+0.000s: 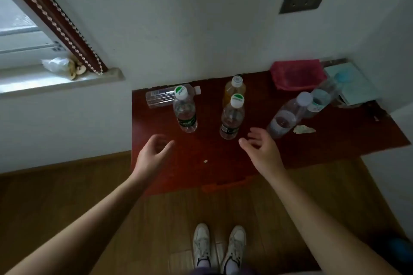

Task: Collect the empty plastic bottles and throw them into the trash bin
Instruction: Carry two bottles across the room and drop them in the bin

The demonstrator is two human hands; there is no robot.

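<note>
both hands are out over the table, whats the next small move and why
Probably move forward and grip a bottle in each hand: the left hand is open just short of the left green-capped bottle, the right hand open beside the middle green-capped bottle. Neither holds anything yet.

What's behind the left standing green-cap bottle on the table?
A clear bottle lies on its side there, white cap pointing right. The green-cap bottle covers part of its neck end; whether it touches the wall cannot be told.

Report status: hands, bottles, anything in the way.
Left hand and right hand open, empty. Left green-capped bottle, middle green-capped bottle upright, untouched. Nothing between.
</note>
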